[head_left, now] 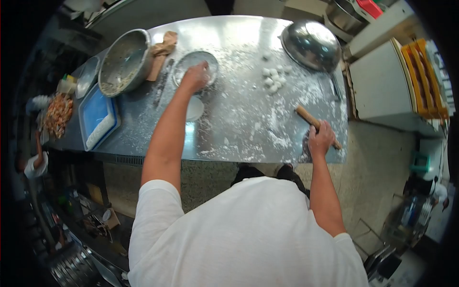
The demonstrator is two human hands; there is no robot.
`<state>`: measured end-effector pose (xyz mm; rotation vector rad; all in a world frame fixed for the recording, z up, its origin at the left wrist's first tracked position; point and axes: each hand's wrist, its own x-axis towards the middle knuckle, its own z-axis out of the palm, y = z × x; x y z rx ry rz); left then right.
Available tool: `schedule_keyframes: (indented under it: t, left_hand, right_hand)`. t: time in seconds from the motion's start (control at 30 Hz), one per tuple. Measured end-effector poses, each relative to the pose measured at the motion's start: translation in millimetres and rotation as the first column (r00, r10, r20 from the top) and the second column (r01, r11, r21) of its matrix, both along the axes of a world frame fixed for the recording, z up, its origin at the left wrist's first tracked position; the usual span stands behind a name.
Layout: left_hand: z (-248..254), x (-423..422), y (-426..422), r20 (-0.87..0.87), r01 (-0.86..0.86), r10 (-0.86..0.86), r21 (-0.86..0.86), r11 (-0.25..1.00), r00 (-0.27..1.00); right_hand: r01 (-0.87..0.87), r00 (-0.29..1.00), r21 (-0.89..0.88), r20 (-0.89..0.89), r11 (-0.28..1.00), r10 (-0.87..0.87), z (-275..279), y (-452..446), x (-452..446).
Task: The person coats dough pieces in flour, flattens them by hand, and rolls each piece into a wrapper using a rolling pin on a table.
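Observation:
My left hand (196,76) reaches into a round metal bowl (180,64) of white flour, its fingers pressed together; what they hold, if anything, is hidden. On the right, my right hand (322,137) is closed over a wooden rolling pin (307,116) that lies slanted near the table's front edge. Between the hands, toward the back, small white dough pieces (274,79) sit in a cluster. A pale round disc (194,109) lies just in front of the flour bowl.
A flour-dusted metal table (229,138) carries a large mixing bowl (125,62), brown paper (163,47), a blue tray (98,112) and chopped food (59,115) on the left. An upturned metal bowl (311,45) stands back right. Other people (37,164) are at the far sides.

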<state>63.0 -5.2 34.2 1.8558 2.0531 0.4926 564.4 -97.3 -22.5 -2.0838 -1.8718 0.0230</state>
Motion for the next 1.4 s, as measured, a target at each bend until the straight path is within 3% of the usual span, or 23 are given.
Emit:
schedule_keyframes:
  t: [0.07, 0.13, 0.23, 0.3, 0.33, 0.37, 0.4, 0.43, 0.5, 0.57, 0.6, 0.63, 0.7, 0.77, 0.83, 0.97, 1.03, 1.1, 1.17, 1.23, 1.3, 1.37, 1.4]
  left_hand:
    - [-48.1, -27.5, 16.8, -0.165, 0.272, -0.242, 0.19, 0.943, 0.956]
    - [-31.8, -25.3, 22.3, -0.233, 0.207, -0.239, -0.152, 0.966, 0.943]
    - [-34.2, -31.2, 26.1, -0.261, 0.185, -0.202, -0.087, 0.979, 0.944]
    - [-18.2, -26.6, 26.5, -0.113, -0.09, 0.082, -0.066, 0.994, 0.99]
    - [-12.2, -19.3, 29.8, -0.118, -0.091, 0.084, -0.061, 0.994, 0.989]
    - [-6.0, -11.9, 32.8, 0.228, -0.199, 0.203, -0.042, 0.979, 0.952]
    - [-1.3, -5.3, 32.7, 0.544, -0.303, 0.288, -0.065, 0.951, 0.788]
    - [6.6, 10.1, 30.6, 0.536, -0.306, 0.291, -0.063, 0.95, 0.793]
    - [17.8, 60.9, 25.8, 0.625, -0.134, 0.144, -0.063, 0.989, 0.767]
    - [41.8, 149.9, 3.9, 0.337, -0.033, 0.08, -0.142, 0.989, 0.938]
    - [34.6, 193.3, -12.5, 0.292, 0.044, -0.036, -0.019, 0.999, 0.956]
    - [27.8, 232.9, -23.5, 0.406, 0.131, -0.083, -0.091, 0.987, 0.91]
    - [-2.2, 291.8, -42.5, 0.367, 0.234, -0.177, -0.118, 0.965, 0.913]
    - [-34.8, 323.2, -56.9, 0.442, 0.227, -0.142, -0.145, 0.963, 0.886]
    - [-30.9, 340.9, -73.1, 0.148, 0.249, -0.25, 0.024, 0.968, 0.957]
    - [7.0, 337.3, -59.7, 0.165, 0.266, -0.233, -0.221, 0.938, 0.958]
    - [7.1, 337.9, -46.1, 0.129, 0.226, -0.199, -0.241, 0.944, 0.971]
    - [-1.2, 353.1, -36.3, -0.008, 0.112, -0.113, -0.058, 0.992, 0.994]
    - [-20.3, 369.1, -36.6, -0.044, 0.131, -0.135, -0.072, 0.989, 0.99]
    - [-37.8, 378.7, -39.3, -0.258, 0.244, -0.233, 0.01, 0.97, 0.938]
    - [-47.5, 373.0, -25.0, -0.235, 0.276, -0.27, -0.006, 0.961, 0.934]
    - [-46.3, 364.3, -21.3, -0.36, 0.368, -0.351, -0.023, 0.93, 0.864]
    - [-47.0, 364.6, -18.6, -0.309, 0.361, -0.352, -0.027, 0.932, 0.884]
  right_hand:
    - [0.001, 1.0, 0.03, 0.003, 1.0, -0.001, -3.4, 1.8, 1.9]
    - [-0.045, 0.998, 0.052, -0.031, 0.998, 0.046, -2.2, -0.1, 2.0]
    - [-0.101, 0.994, 0.077, -0.026, 0.992, 0.103, 1.4, -4.4, 6.7]
    - [-0.112, 0.992, 0.059, -0.043, 0.992, 0.115, 4.8, -5.0, 16.8]
    - [-0.16, 0.985, 0.048, -0.057, 0.986, 0.163, 5.5, -3.9, 23.0]
    - [-0.206, 0.975, 0.036, -0.075, 0.978, 0.209, 5.4, -3.7, 28.6]
    - [-0.206, 0.974, 0.034, -0.085, 0.978, 0.208, 5.0, -4.8, 34.8]
    - [-0.231, 0.968, 0.031, -0.093, 0.973, 0.233, 5.3, -3.9, 41.4]
    - [-0.257, 0.959, 0.032, -0.113, 0.966, 0.259, 6.9, -1.7, 53.0]
    - [-0.31, 0.94, 0.006, -0.149, 0.951, 0.308, 10.7, -4.7, 64.0]
    - [-0.312, 0.937, 0.009, -0.16, 0.95, 0.31, 11.5, -5.5, 68.4]
    - [-0.345, 0.927, 0.01, -0.152, 0.938, 0.343, 12.2, -7.0, 72.7]
    - [-0.376, 0.916, 0.015, -0.147, 0.927, 0.374, 14.0, -9.9, 82.1]
    - [-0.462, 0.875, 0.038, -0.144, 0.886, 0.462, 15.6, -13.4, 91.2]
    - [-0.485, 0.858, 0.031, -0.181, 0.874, 0.482, 13.8, -17.0, 99.0]
    - [-0.52, 0.835, 0.016, -0.204, 0.854, 0.512, 13.1, -18.7, 103.3]
    - [-0.52, 0.833, 0.019, -0.212, 0.854, 0.511, 13.0, -16.3, 101.9]
    - [-0.522, 0.834, 0.012, -0.202, 0.853, 0.513, 12.9, -16.8, 103.0]
    - [-0.521, 0.835, 0.01, -0.199, 0.854, 0.512, 12.1, -17.3, 102.8]
    - [-0.519, 0.838, 0.006, -0.195, 0.855, 0.51, 13.3, -15.8, 101.4]
    - [-0.525, 0.833, -0.006, -0.211, 0.851, 0.512, 14.6, -16.8, 102.7]
    - [-0.529, 0.834, -0.052, -0.218, 0.847, 0.507, 19.5, -25.3, 102.8]
    - [-0.523, 0.838, -0.037, -0.205, 0.851, 0.506, 19.4, -15.6, 100.2]
